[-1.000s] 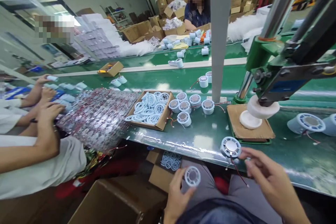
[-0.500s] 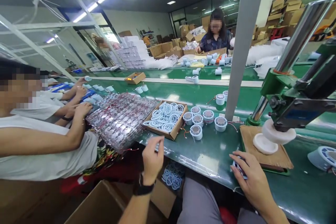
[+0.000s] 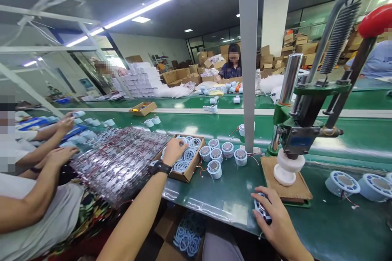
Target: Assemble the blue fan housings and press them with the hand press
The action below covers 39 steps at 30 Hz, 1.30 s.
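Note:
My left hand (image 3: 174, 151) reaches down into a cardboard box (image 3: 193, 167) of light-blue plastic rings (image 3: 181, 166). Its fingers are bent together among the rings; whether they pinch one is hidden. At the table's front edge my right hand (image 3: 274, 218) curls around a round light-blue fan motor housing (image 3: 262, 207) with a dark centre, resting on the table. Several similar housings (image 3: 214, 169) with metal centres and thin wires stand between the box and the press. The green hand press (image 3: 301, 136) has a white round pad above a white round seat (image 3: 284, 175).
A stack of wrapped metallic parts (image 3: 122, 159) lies left of the box, beside a co-worker's arms (image 3: 50, 171). A grey post (image 3: 248, 61) rises behind the housings. More housings (image 3: 342, 183) stand right of the press. Below the table, an open carton holds rings (image 3: 187, 232).
My left hand has moved from in front of the table edge up into the ring box. My right hand stays on the housing. The view has turned to the right.

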Each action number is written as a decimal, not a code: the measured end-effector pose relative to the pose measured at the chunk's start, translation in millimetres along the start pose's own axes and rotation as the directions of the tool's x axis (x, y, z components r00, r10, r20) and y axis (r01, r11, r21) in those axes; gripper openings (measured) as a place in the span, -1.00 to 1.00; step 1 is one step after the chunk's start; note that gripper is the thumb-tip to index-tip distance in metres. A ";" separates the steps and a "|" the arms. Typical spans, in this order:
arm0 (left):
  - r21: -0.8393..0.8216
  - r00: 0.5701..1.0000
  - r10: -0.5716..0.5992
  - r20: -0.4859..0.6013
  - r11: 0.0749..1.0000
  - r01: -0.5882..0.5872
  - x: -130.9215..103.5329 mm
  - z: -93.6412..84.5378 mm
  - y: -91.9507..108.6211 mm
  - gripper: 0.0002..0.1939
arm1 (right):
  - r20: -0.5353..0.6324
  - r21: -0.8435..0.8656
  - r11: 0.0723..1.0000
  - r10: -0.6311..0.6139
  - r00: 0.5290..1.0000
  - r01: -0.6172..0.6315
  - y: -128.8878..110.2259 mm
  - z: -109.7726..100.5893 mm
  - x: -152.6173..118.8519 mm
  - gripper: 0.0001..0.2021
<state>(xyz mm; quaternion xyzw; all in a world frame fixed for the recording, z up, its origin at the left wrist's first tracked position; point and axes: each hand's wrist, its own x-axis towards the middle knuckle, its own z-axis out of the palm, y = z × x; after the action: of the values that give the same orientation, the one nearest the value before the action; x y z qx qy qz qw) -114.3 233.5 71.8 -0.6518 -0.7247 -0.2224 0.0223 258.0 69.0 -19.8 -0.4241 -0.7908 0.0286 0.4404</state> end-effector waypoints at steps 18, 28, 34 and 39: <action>-0.612 0.805 0.544 -0.235 0.560 -0.558 -225.0 13.3 143.2 -0.07 | 0.414 0.716 0.363 0.467 0.782 -0.596 -62.6 -34.8 2.1 -0.59; -0.816 0.937 0.348 -0.037 0.531 -0.230 -244.6 22.4 134.4 -0.20 | 0.570 0.758 -0.032 0.517 0.638 -0.652 -78.4 -28.0 3.8 -0.45; -0.783 0.944 0.328 -0.037 0.577 -0.232 -246.2 19.7 131.0 -0.31 | 0.601 0.725 -0.041 0.525 0.602 -0.688 -81.6 -28.6 5.2 -0.37; -0.802 0.948 0.315 -0.040 0.556 -0.219 -243.0 14.4 137.6 -0.34 | 0.623 0.712 -0.053 0.506 0.596 -0.700 -82.3 -32.4 11.6 -0.33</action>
<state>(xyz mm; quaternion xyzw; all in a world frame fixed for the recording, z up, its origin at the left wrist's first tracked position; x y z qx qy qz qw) 57.1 18.5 20.9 -0.7057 -0.4414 -0.4803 -0.2765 225.4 13.9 42.2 -0.3827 -0.3735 0.7049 0.4660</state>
